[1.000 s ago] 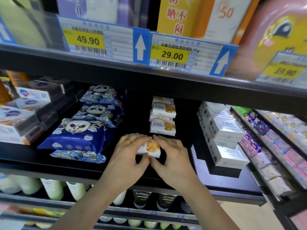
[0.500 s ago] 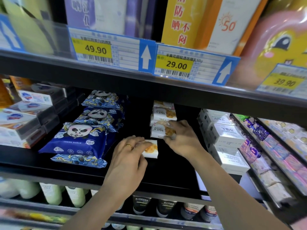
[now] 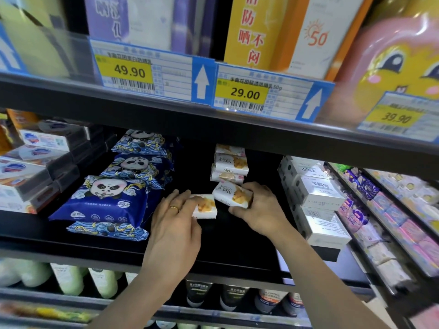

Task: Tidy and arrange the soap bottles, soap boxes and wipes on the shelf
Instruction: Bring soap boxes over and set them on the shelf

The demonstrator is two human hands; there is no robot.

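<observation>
Head view. Black store shelf, middle tier of a retail rack, dim under the tier above. Upper tier edge carries price labels: "49.90" tag, "29.00" tag, "39.90" tag; behind them stand a purple box and an orange-and-white sunscreen box marked "50". Lower tier, below the wrists, holds pale green bottles and dark tubes.

Left of the left hand: blue panda-print wipes packs, stacked and running back in a row. Further left: stacked white-and-blue soap boxes. Beyond both hands, toward the shelf back: stack of white "MeLy" soap boxes. Right of the right hand: stacked white cartons, then rows of purple and pink packets on a slanted side rack.

Left hand: palm down, ring on one finger, fingers curled over and gripping a white soap box lying flat on the shelf. Forearm enters from the lower left.

Right hand: fingers and thumb wrapped round a second "MeLy" soap box, tilted, its near corner lifted above and just beside the first box. Whether the two boxes touch cannot be told. Forearm enters from the lower right.
</observation>
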